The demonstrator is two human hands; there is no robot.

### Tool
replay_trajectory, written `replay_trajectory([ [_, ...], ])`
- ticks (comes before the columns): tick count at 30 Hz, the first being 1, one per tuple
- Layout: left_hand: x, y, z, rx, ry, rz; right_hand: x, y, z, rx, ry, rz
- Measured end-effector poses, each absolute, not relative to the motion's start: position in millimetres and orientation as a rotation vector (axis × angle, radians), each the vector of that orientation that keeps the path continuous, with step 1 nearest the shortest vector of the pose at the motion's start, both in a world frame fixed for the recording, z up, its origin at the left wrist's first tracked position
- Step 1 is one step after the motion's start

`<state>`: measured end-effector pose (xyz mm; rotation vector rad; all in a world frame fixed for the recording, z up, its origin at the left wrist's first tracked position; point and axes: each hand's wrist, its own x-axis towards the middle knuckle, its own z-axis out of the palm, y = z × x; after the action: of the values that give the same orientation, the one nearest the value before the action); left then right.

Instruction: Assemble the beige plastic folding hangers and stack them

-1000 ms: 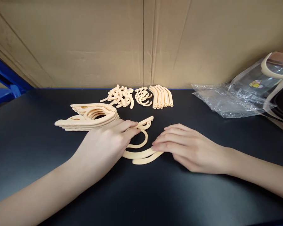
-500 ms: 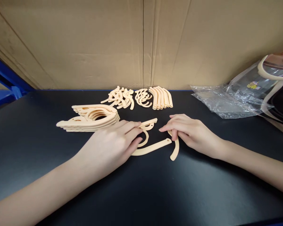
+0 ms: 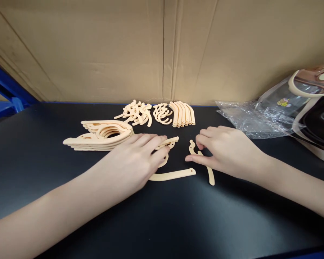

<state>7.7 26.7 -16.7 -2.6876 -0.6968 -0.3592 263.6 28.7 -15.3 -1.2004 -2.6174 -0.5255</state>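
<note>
My left hand (image 3: 136,160) is closed over a cream plastic folding-hanger frame (image 3: 174,141), whose ring-shaped part shows below the fingers. A hanger arm (image 3: 175,175) with a small hole at its tip reaches out from under this hand; whether it is joined to the frame is hidden. My right hand (image 3: 223,149) is open, its thumb stretched left and apart from the curled fingers. Beneath the thumb lies a curved cream piece (image 3: 210,176). A notched end (image 3: 192,145) shows above the thumb; I cannot tell if both belong to one part.
A stack of hanger frames (image 3: 97,142) lies left of my left hand. Along the back are a pile of curved parts (image 3: 136,113), several hooks (image 3: 162,114) and a row of hanger arms (image 3: 182,114). A clear plastic bag (image 3: 248,118) and a strapped item (image 3: 318,118) sit at right.
My right hand has let go of the curved piece, its thumb and fingers now apart. That piece lies farther right and turned. The hanger arm by my left hand has swung slightly toward me.
</note>
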Motion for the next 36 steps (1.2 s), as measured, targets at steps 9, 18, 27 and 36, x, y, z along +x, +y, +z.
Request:
replay_trajectory([
  [9, 28, 23, -27, -3.112, -0.720, -0.425, 279, 33, -19, -1.230, -2.638, -0.013],
  [18, 22, 31, -36, -3.255, -0.755, -0.597, 270, 25, -31, -1.216, -2.475, 0.274],
  [27, 19, 33, -34, -3.187, -0.736, -0.645, 270, 20, -34, -1.067, -2.460, 0.281],
  [36, 16, 35, -39, -3.091, -0.667, -0.705, 268, 15, -37, -1.098, -2.403, 0.210],
])
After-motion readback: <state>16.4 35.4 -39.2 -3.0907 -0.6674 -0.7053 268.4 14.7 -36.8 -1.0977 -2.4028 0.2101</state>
